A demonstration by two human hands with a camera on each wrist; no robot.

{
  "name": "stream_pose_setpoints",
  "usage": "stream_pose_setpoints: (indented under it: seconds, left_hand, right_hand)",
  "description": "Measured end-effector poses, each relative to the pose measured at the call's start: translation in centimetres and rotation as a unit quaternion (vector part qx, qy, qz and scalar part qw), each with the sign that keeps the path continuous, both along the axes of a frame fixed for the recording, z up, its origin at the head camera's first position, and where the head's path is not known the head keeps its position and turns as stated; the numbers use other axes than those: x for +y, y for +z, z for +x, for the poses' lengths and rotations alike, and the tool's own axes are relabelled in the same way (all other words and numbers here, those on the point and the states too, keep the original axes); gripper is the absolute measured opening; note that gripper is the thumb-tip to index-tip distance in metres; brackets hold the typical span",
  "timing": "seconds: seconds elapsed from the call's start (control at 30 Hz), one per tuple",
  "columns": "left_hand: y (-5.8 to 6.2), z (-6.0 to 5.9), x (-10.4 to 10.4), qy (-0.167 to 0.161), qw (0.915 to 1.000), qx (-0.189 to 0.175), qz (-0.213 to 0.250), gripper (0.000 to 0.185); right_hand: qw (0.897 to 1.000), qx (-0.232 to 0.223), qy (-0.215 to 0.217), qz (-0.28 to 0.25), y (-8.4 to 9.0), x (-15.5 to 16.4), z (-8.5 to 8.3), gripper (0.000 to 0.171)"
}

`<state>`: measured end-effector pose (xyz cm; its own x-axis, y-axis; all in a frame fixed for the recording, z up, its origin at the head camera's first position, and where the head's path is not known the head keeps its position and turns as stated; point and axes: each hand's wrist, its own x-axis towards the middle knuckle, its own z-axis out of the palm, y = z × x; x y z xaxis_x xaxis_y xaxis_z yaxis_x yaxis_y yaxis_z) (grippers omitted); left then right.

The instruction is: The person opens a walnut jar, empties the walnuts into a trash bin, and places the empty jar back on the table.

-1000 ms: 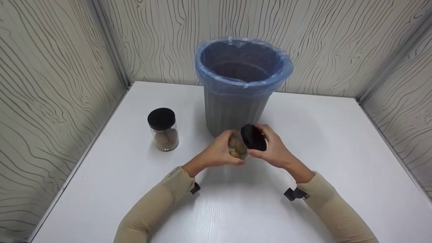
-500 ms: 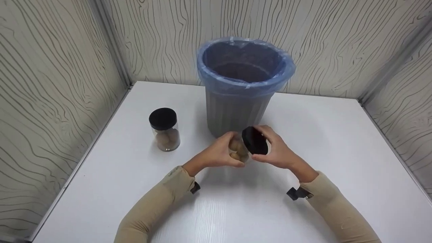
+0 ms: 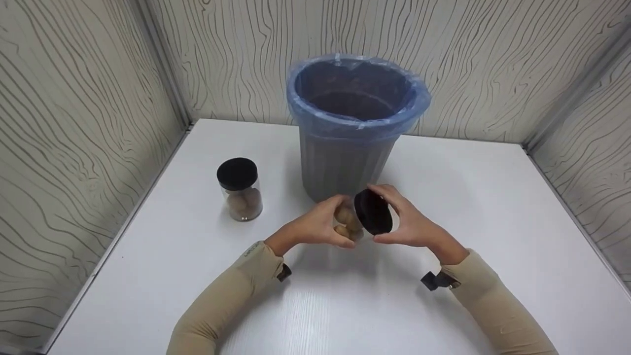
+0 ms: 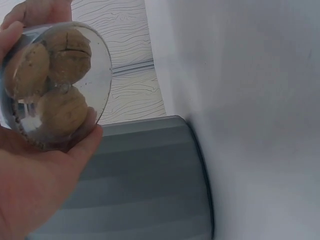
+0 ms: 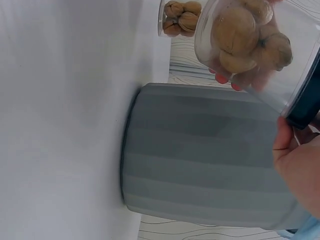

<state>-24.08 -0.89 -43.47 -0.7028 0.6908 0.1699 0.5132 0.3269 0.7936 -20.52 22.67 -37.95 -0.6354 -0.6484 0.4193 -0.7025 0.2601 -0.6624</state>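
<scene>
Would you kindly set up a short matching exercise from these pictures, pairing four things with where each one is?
Things:
1. held jar
2. lid
3. second jar
4. bin

Places:
a. standing alone on the table's left side
b. gripped by the right hand
c. behind both hands
d. gripped by the left hand

Pairs: 1-d, 2-b, 3-a, 4-c

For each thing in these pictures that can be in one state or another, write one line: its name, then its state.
Held jar: tilted off the table, walnuts inside, black lid on.
Left hand: grips the held jar's body.
Right hand: grips the black lid.
Second jar: upright on the table, lid on, walnuts inside.
Bin: upright, open-topped, lined with a blue bag.
</scene>
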Motion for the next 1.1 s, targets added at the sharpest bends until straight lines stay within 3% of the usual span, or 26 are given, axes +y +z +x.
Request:
stream_pose_setpoints:
  seconds: [0.1, 0.2, 0.33, 0.43, 0.57, 0.93, 1.1]
  left_hand:
    - [0.1, 0.0, 0.1, 0.002, 1.0, -0.003, -0.001, 0.091]
    - [0.0, 0.1, 0.2, 0.009, 1.0, -0.005, 0.0, 0.091]
    - [-0.1, 0.2, 0.5, 0.038, 0.9992, 0.0, 0.01, 0.089]
    - [-0.2, 0.2, 0.8, 0.064, 0.9977, 0.009, 0.02, 0.087]
    - [-0.2, 0.3, 1.0, 0.076, 0.9964, 0.026, 0.027, 0.085]
    - [-0.1, 0.3, 0.8, 0.074, 0.9964, 0.041, -0.009, 0.089]
    - [-0.1, 0.2, 0.7, 0.062, 0.9976, 0.029, -0.004, 0.089]
  right_hand:
    - [1.0, -0.007, 0.001, 0.003, 0.1, 0.1, 0.0, 0.091]
    - [1.0, -0.021, -0.011, 0.011, -1.3, 0.6, -0.6, 0.097]
    - [0.996, -0.044, -0.067, 0.025, -3.1, 0.8, -1.3, 0.097]
    - [0.989, -0.07, -0.123, 0.03, -3.1, 0.3, -1.1, 0.09]
    - [0.983, -0.095, -0.158, 0.019, -3.2, -0.3, -1.1, 0.086]
    - [0.987, -0.058, -0.151, 0.018, -3.6, 0.0, -1.3, 0.08]
    - [0.989, -0.039, -0.142, 0.024, -3.5, 0.2, -1.5, 0.08]
